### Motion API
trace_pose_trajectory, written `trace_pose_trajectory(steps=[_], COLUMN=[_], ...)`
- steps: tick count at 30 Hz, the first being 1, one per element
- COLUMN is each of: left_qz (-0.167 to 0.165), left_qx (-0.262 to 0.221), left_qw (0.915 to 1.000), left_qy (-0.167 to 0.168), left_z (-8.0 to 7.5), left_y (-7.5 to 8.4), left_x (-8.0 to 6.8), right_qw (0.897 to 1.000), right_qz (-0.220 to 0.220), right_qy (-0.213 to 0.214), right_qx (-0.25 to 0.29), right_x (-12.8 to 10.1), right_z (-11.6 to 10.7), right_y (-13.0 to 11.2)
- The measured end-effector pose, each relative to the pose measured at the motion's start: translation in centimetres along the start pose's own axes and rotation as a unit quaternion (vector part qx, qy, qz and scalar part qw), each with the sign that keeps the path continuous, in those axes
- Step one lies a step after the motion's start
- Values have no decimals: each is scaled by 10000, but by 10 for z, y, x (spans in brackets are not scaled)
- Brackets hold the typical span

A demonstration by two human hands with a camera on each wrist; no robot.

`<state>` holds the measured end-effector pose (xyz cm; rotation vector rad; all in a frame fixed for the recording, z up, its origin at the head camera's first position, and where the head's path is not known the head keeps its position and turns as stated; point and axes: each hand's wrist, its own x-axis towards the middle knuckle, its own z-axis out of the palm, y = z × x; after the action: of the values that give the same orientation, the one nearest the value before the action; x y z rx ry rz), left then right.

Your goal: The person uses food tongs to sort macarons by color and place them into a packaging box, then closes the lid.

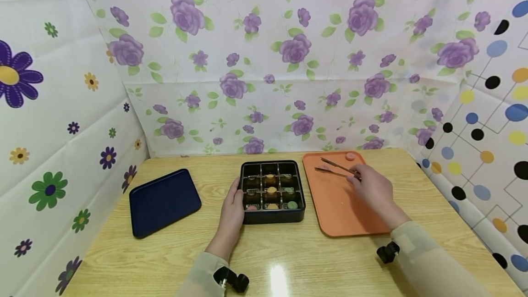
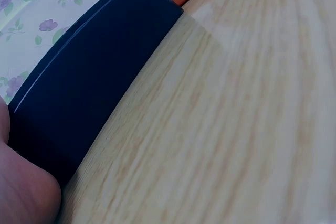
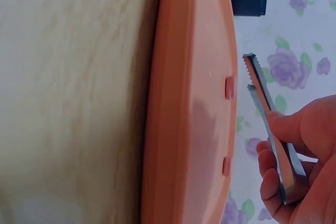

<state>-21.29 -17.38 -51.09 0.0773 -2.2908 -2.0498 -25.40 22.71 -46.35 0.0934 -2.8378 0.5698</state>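
My left hand (image 1: pixel 232 210) rests against the left wall of a black box (image 1: pixel 273 217), fingers lying along it. Dividers split the box into small compartments. Orange round sweets (image 1: pixel 271 190) lie in the middle column, green ones (image 1: pixel 292 205) on the right, and a pink one (image 1: pixel 251 207) sits in the front left compartment. With my right hand (image 1: pixel 374 188) I grip metal tongs (image 3: pixel 283 150) above the orange tray (image 1: pixel 344 210). Their serrated tips are spread apart, with nothing between them. Two pink round sweets (image 3: pixel 230 87) lie on the tray, one of them below the tips in the head view.
A dark blue tray or lid (image 1: pixel 165 203) lies at the left of the wooden table (image 1: pixel 173 260). Flowered cloth (image 1: pixel 264 58) hangs behind the table, with patterned sheets on both sides. The orange tray stands close to the box's right side.
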Motion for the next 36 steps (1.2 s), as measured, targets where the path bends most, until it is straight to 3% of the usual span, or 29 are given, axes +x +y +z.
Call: trace_pose_trajectory(steps=[17, 36], left_qz=[32, 104], left_qx=[34, 4], left_qw=[10000, 9999], left_qy=[10, 14], left_z=[1, 0], left_y=[0, -1], left_x=[0, -1], right_qw=[9991, 9997], right_qz=[286, 183], right_qy=[-307, -127], right_qx=[-52, -69], right_x=[3, 1], right_z=[3, 5], right_y=[11, 15])
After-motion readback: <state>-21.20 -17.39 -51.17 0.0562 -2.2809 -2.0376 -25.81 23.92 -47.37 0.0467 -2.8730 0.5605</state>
